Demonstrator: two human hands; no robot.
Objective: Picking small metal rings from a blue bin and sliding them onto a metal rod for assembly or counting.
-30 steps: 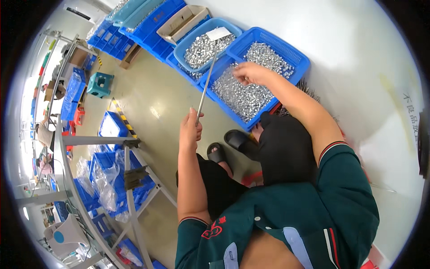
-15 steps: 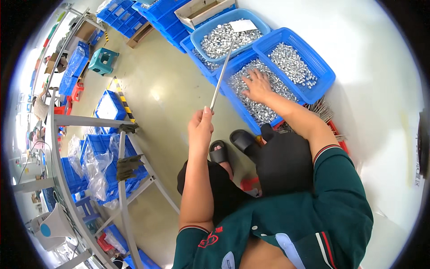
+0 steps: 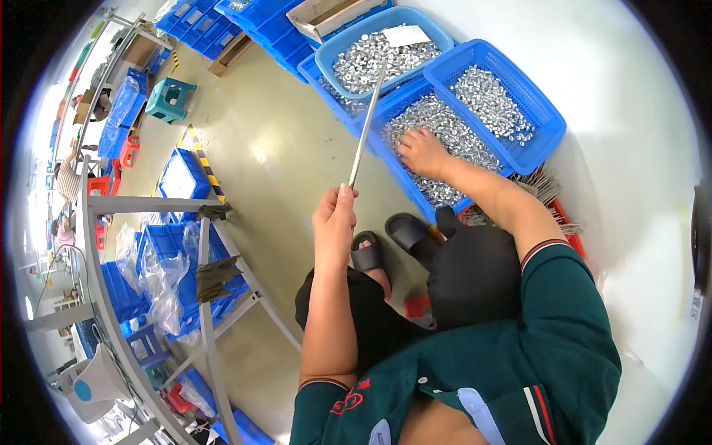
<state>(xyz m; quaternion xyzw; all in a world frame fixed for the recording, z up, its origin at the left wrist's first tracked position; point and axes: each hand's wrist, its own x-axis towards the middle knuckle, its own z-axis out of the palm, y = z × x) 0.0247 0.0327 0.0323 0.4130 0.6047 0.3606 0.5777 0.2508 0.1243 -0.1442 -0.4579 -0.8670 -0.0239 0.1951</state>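
A white wall (image 3: pixel 630 185) fills the right side of the frame, and a pale, shiny floor (image 3: pixel 282 163) runs down the middle to my dark sandals. At the left of the frame stands a grey metal frame (image 3: pixel 148 205), with a teal stool (image 3: pixel 169 100) beyond it in the upper left. Right of upper centre sits the blue basket (image 3: pixel 400 178) I am reaching into, with a second blue basket (image 3: pixel 545 122) against its right side and a pale blue tub (image 3: pixel 437 30) at its upper left. Just below the second basket, thin metal pins (image 3: pixel 545 185) stick out from something red. My left hand (image 3: pixel 336 215), near the centre, is closed around the lower end of a slim metal rod (image 3: pixel 366 130), thumb along it; the rod slants up and its far end shows over the tub, though I cannot tell whether it touches. My right hand (image 3: pixel 424 153) is half curled, palm down, fingers on the small silvery metal parts (image 3: pixel 437 119) heaped in the first basket; I cannot tell whether any are caught in it. More such parts fill the tub, under a white card (image 3: pixel 406 35).
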